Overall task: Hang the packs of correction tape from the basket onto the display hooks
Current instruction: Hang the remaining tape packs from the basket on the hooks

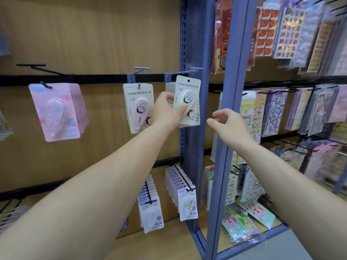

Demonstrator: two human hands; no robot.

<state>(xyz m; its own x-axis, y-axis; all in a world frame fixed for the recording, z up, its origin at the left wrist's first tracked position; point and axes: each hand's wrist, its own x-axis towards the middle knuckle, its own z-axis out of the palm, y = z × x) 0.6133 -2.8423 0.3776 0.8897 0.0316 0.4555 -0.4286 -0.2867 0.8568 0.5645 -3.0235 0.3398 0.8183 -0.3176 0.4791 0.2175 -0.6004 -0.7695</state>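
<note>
Cream card pack (187,102) pinched by left hand (165,111) fingers | right hand (228,126) loosely open | hook (194,69) seemingly unthreaded

Bare wooden backboard (90,34) fills the upper left of the frame, open to reach. At centre right the blue upright post (223,128) walls off the sticker racks (293,34). The blue hook (195,69) beside it has packs (170,87) behind, and the pink-tape pack (138,107) hangs close on its left.
</note>
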